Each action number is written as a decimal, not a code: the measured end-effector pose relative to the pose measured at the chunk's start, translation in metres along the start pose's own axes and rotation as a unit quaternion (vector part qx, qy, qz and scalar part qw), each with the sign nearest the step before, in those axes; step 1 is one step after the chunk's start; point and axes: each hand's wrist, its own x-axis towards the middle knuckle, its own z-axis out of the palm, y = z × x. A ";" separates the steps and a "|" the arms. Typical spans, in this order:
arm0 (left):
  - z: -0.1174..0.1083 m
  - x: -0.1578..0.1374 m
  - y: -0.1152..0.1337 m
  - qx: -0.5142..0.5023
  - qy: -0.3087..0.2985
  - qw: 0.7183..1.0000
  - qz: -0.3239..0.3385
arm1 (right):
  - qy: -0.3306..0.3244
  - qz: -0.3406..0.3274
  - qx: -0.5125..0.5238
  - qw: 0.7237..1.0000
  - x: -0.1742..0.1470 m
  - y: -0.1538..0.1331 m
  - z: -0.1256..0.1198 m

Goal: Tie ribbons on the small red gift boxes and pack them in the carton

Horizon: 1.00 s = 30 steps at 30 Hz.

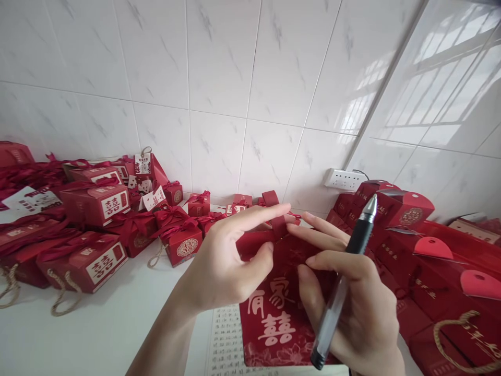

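Observation:
Below my hands is a red paper piece [274, 326] with pale printed characters and a flower pattern; whether it is a bag or an envelope I cannot tell. A red strap or strip [279, 224] rises from its upper edge. My left hand [230, 256] is at the upper left of the piece, thumb and index finger apart, index tip near the strip; its other fingers are mostly hidden. My right hand [348, 297] holds a black-and-clear pen [354, 250] with the tip pointing up. Its fingertips reach over the red piece and toward the strip.
Handwritten paper [225, 339] lies under the red piece on the white table [129, 324]. Red gift boxes [96, 261] with ribbons and rope handles crowd the left; more red boxes [407, 261] stand at right. A power strip [344, 179] sits against the tiled wall [219, 68].

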 end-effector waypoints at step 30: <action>0.000 -0.001 0.005 0.008 -0.022 1.000 0.006 | 0.134 0.056 -0.008 0.989 -0.001 -0.006 0.002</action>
